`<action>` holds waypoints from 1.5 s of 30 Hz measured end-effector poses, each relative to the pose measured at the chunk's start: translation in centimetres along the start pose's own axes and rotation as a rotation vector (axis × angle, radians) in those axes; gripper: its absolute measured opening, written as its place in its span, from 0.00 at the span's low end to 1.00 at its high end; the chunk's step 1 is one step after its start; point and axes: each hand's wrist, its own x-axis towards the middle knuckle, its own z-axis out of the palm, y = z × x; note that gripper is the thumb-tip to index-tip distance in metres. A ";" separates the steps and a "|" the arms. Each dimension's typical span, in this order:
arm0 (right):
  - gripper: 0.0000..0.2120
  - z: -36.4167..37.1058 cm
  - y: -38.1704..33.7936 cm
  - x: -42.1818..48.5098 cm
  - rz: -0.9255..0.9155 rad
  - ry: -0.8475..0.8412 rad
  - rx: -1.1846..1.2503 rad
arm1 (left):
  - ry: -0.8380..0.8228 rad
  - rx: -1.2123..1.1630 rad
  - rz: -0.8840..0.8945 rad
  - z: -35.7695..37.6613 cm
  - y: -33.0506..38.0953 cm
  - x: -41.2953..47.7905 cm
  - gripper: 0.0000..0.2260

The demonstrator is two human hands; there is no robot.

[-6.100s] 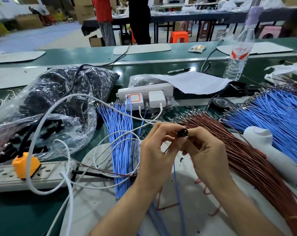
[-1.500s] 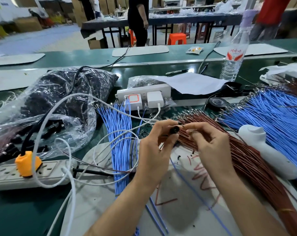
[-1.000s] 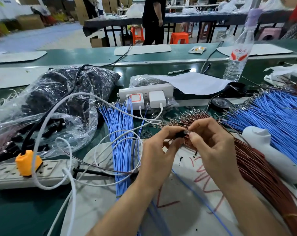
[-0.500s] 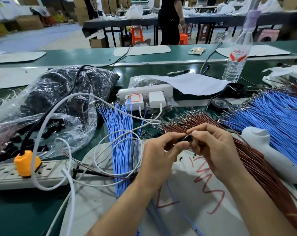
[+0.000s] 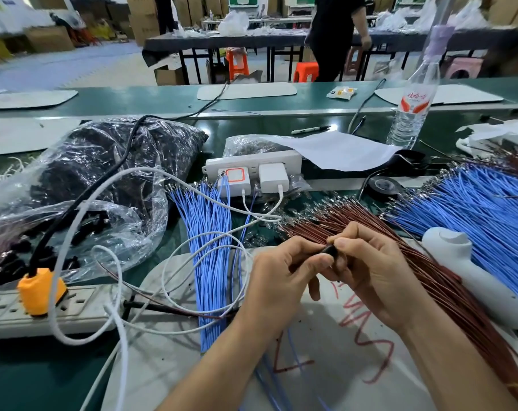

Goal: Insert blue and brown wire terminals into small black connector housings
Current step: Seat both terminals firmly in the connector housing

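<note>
A small black connector housing (image 5: pixel 330 251) sits between the fingertips of both hands, over a white mat (image 5: pixel 326 366). My left hand (image 5: pixel 281 280) pinches it from the left. My right hand (image 5: pixel 373 268) pinches it from the right with thumb and forefinger; any wire in those fingers is hidden. A fan of brown wires (image 5: pixel 406 262) runs under and behind my right hand. One bundle of blue wires (image 5: pixel 210 247) lies left of my hands, a larger blue bundle (image 5: pixel 474 209) at the far right. A blue wire (image 5: pixel 293 360) trails below my left wrist.
Clear bags of black housings (image 5: pixel 82 185) lie at the left. A power strip with an orange plug (image 5: pixel 41 289) and white cables (image 5: pixel 109 262) lies front left. A white charger strip (image 5: pixel 252 170), paper, tape roll (image 5: pixel 382 186), water bottle (image 5: pixel 412 108) and a white handheld device (image 5: pixel 471 280) surround the work spot.
My hands have closed together on the housing: the right hand took a brown wire from the fan and brought it to the housing. The hands drifted slightly lower and right.
</note>
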 end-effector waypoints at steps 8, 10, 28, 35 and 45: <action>0.02 -0.2 -0.1 -0.1 -0.005 -0.074 0.056 | 0.009 -0.084 0.019 0.0 -0.3 0.2 0.02; 0.03 -0.3 -0.2 -0.1 -0.014 -0.087 0.037 | -0.027 -0.133 0.019 0.0 -0.3 0.2 0.01; 0.10 0.4 -0.3 -0.1 -0.242 0.187 -0.081 | 0.085 0.189 0.076 -0.3 -0.4 0.3 0.04; 0.09 1.1 -0.7 -0.6 -0.285 0.161 -0.009 | 0.005 0.054 0.102 0.3 0.1 0.2 0.07; 0.07 2.7 -0.9 -1.6 -0.454 0.156 -0.174 | 0.027 0.018 0.204 0.5 0.5 0.1 0.06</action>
